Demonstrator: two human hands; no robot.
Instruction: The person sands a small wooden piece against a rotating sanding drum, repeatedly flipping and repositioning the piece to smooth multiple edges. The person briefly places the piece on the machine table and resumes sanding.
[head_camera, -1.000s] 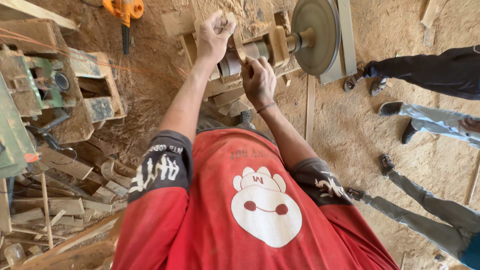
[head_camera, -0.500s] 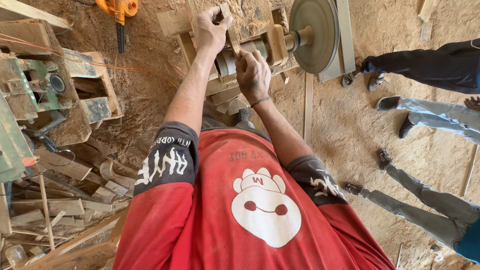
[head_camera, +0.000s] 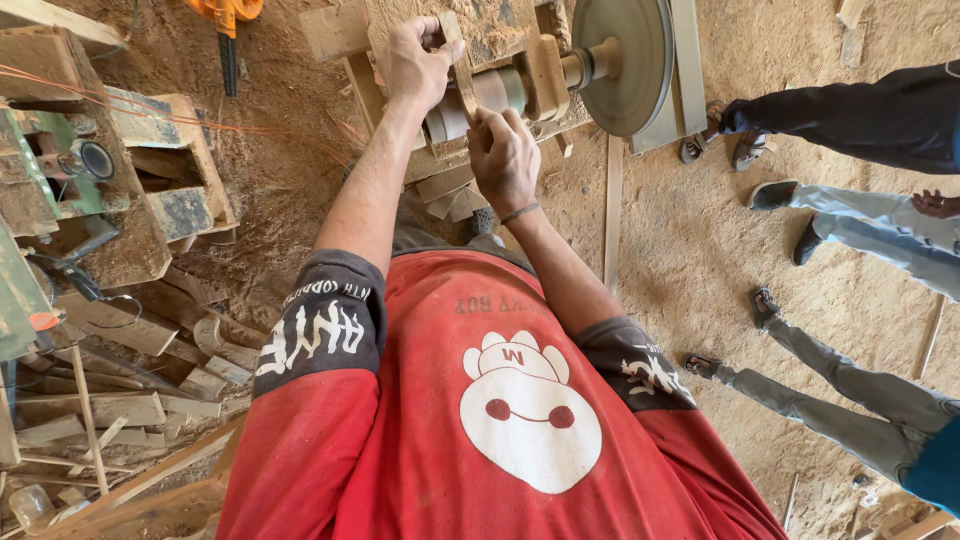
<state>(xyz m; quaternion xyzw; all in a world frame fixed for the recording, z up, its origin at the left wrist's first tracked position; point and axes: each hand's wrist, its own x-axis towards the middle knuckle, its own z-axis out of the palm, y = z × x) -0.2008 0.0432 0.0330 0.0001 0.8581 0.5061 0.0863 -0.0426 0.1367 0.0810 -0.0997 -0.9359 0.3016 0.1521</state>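
Where sawdust (head_camera: 300, 180) lies, scattered offcuts (head_camera: 130, 400).

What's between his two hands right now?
In the head view, a thin wooden strip spans from the left hand down to the right hand, lying across the sanding drum.

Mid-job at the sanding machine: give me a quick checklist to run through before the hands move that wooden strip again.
1. Left hand grips the upper end of the wooden strip: ok.
2. Right hand holds the strip's lower end: ok.
3. Strip lies against the sanding drum: ok, it crosses the drum's face.
4. Fingers away from the drum: not ok, the right hand sits right beside it.
5. Drum and sanding disc spinning: cannot tell.
6. Bystanders' feet away from the disc: not ok, one pair stands next to it.
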